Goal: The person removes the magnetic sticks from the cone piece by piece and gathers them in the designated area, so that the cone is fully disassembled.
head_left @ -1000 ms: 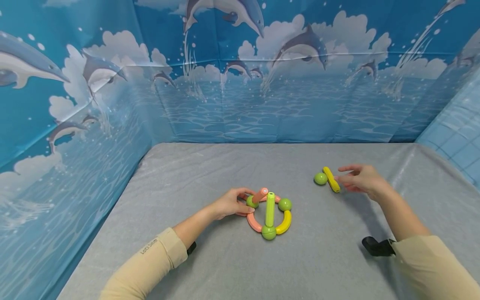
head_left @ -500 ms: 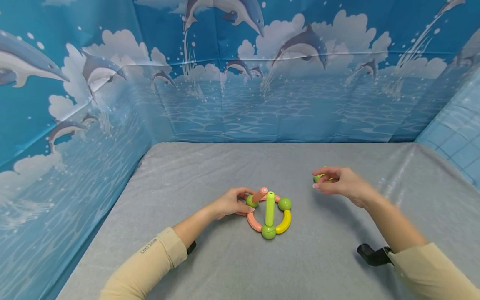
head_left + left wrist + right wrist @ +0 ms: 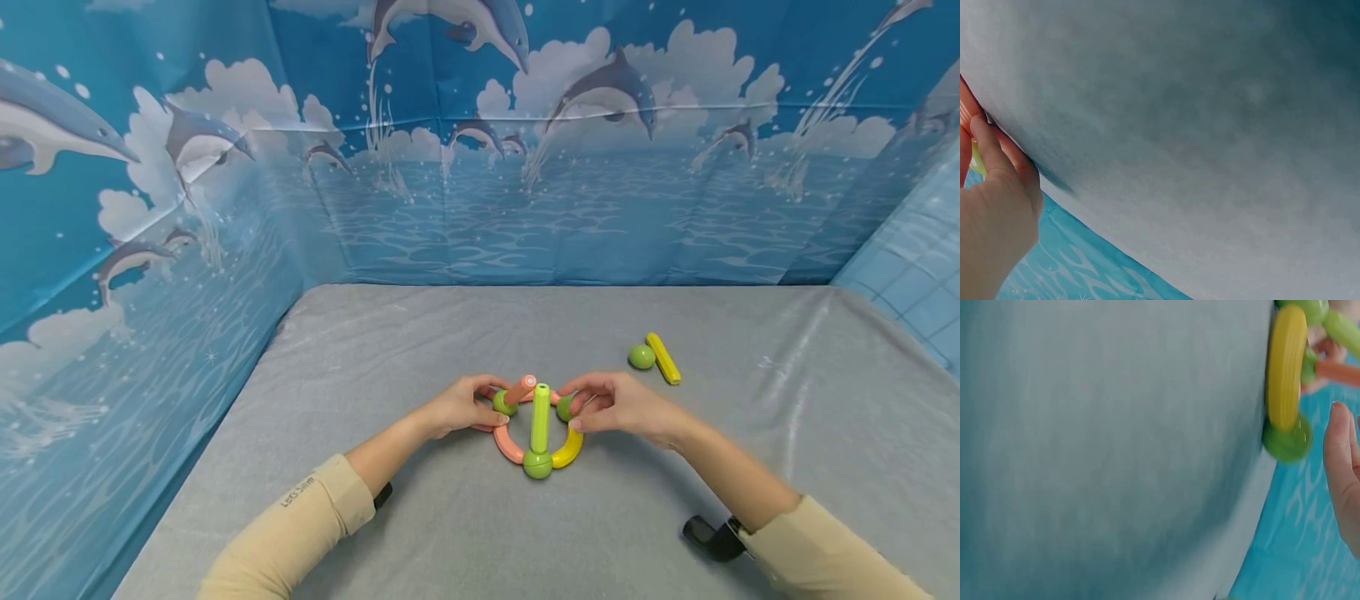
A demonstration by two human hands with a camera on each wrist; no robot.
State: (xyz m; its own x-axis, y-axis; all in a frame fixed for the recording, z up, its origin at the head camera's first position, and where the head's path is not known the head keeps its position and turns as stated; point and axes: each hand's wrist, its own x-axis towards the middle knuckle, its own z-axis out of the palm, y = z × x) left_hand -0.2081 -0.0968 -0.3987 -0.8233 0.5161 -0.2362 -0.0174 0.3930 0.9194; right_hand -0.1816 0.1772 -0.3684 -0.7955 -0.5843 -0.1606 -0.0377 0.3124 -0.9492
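A toy ring of curved orange sticks (image 3: 507, 445) and a curved yellow stick (image 3: 568, 445), joined by green balls, lies on the grey cloth. From the front green ball (image 3: 537, 465) rises a straight lime stick (image 3: 540, 421). An orange stick (image 3: 521, 388) stands tilted in the left green ball (image 3: 503, 403), which my left hand (image 3: 457, 408) grips between thumb and fingers. My right hand (image 3: 630, 408) is at the right green ball (image 3: 565, 407), fingers spread about it; the right wrist view shows a gap between the thumb (image 3: 1339, 447) and that ball (image 3: 1289, 439).
Behind and to the right, a loose green ball (image 3: 641, 357) lies beside a straight yellow stick (image 3: 663, 358). The grey cloth (image 3: 420, 333) covers the surface, bounded by a blue dolphin-print curtain (image 3: 480, 217) at the back and left.
My right hand has moved left and nearer, from the loose yellow stick and ball, past them to the ring's right ball. The left hand and the ring stay in place.
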